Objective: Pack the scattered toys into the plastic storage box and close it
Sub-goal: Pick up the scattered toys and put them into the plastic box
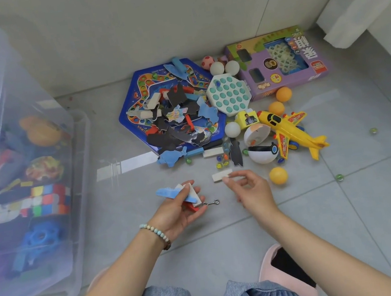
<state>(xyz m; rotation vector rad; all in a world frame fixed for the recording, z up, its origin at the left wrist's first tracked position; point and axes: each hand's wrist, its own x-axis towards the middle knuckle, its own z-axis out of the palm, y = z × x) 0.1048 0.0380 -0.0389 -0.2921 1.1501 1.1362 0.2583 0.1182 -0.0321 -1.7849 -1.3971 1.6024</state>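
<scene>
My left hand (177,212) holds a small bundle of puzzle pieces (178,192), blue, white and red, with a metal hook (212,202) poking out to the right. My right hand (251,189) pinches a white block (220,176) at its right end, just above the floor. The clear plastic storage box (63,274) stands open at the left with cubes, a blue toy and other toys inside. A blue hexagonal game board (132,104) heaped with puzzle pieces lies ahead on the floor.
Right of the board lie a white-green pop toy (228,93), a purple game carton (278,62), a yellow toy plane (291,133), orange and white balls, a red-white ball shell and several marbles. My knees and a pink slipper (288,273) are at the bottom. A wall runs behind.
</scene>
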